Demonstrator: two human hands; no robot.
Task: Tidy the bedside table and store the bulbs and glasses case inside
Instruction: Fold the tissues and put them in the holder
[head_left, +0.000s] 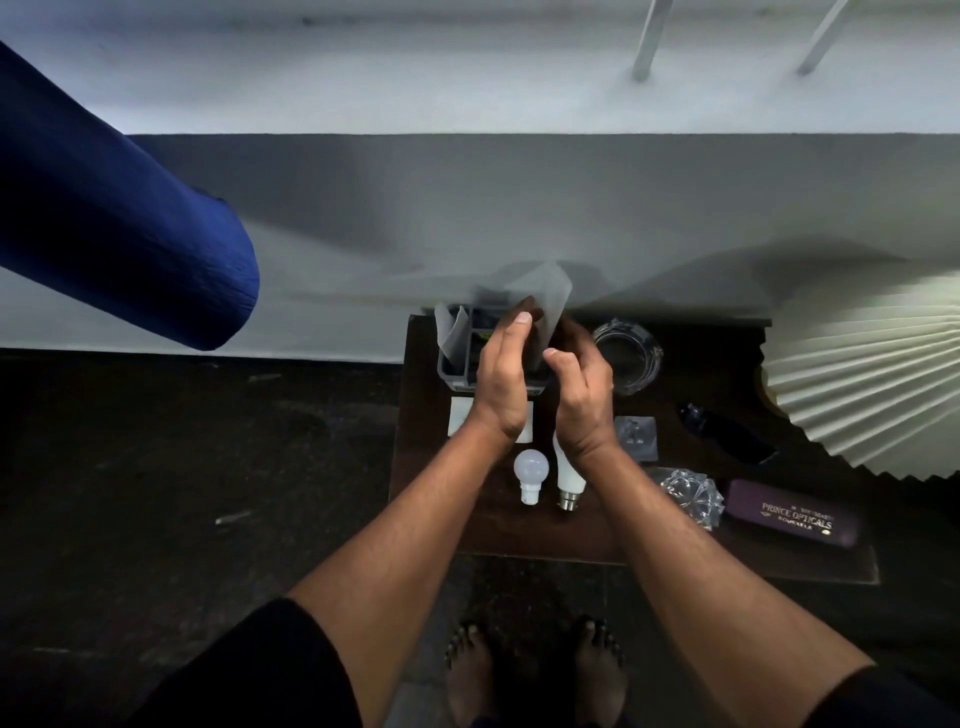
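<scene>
While both hands reach over the dark wooden bedside worktop at the centre of the frame, the left hand and the right hand together grasp a thin, translucent grey sheet that rises blurred above a grey plastic organiser box at the worktop's upper left. The left fingers pinch the sheet's near edge; the right fingers curl round its lower part, though how firmly cannot be told.

Just below the wrists, a small round white bulb and a longer white bulb lie side by side, caps pointing toward the bottom of the frame, the longer one partly hidden by the right wrist. A purple glasses case with gold lettering lies at the worktop's lower right, beside a faceted clear glass dish. A round clear glass bowl stands right of the hands. A dark, glossy object lies near a pleated white lampshade at the right edge. A blue bolster fills the upper left.
</scene>
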